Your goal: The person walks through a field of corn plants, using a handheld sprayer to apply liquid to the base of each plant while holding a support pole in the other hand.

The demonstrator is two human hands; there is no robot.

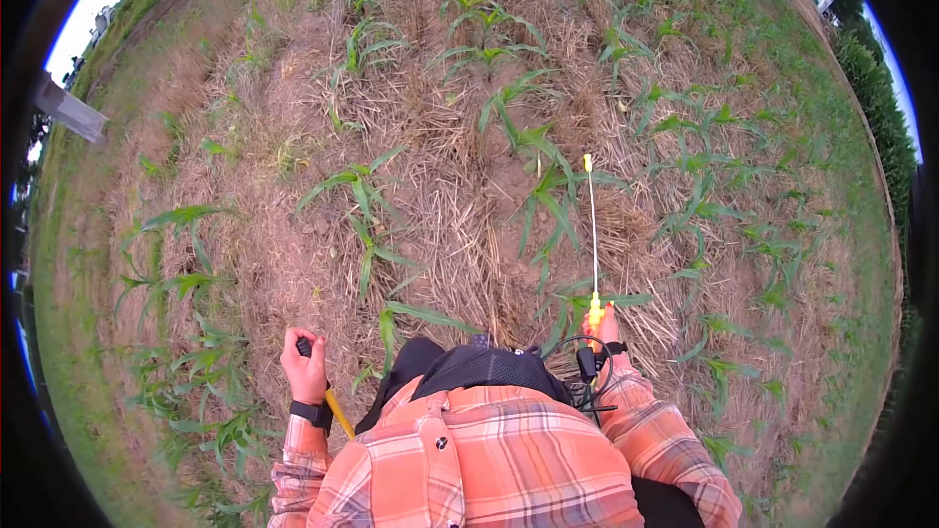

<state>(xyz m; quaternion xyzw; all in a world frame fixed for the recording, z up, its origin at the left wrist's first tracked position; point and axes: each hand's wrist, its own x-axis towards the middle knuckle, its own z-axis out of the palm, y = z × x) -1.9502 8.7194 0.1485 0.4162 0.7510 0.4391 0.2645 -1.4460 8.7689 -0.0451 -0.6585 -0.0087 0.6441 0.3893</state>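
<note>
At the lower left, my left hand [304, 364] is closed round a black grip [304, 346], and a yellow bar [339, 413] runs down behind the wrist. My right hand [607, 325] is wrapped round the yellow handle [595, 313] of a spray wand. The thin white wand [594, 235] points forward over the straw, with its yellow nozzle [588, 163] beside green corn leaves. A black hose [577, 340] loops near my right wrist.
Rows of young corn plants [362, 188] grow on both sides and ahead. Dry straw [453, 220] covers the soil between them. Grey posts [78, 117] stand at the far left and top right. A hedge [866, 68] lines the right edge.
</note>
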